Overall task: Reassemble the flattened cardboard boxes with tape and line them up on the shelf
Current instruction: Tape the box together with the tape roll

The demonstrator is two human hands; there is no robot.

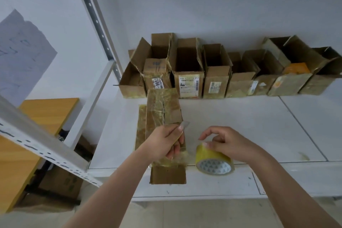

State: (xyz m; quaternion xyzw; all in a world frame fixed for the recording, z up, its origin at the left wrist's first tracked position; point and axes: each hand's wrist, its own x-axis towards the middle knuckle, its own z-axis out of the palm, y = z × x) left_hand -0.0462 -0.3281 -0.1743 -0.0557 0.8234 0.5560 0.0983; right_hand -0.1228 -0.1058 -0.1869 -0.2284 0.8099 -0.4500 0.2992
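Note:
A flattened cardboard box (163, 109), shiny with old tape, stands tilted on the white shelf (240, 127), its lower flap (167, 175) hanging over the front edge. My left hand (166, 143) grips the box's near right edge, thumb on top beside a loose strip of clear tape. To the right, a yellow tape roll (214, 161) lies at the shelf's front edge. My right hand (224, 143) rests on the roll's top with fingertips pinching at it. Several open assembled boxes (216, 72) stand in a row along the back wall.
A grey metal shelf upright (96, 24) rises at the left, and a slanted beam (42, 146) crosses the lower left. A wooden table (37, 122) and cardboard (61, 183) on the floor lie beyond the shelf's left end. A paper sheet (22, 57) hangs on the wall.

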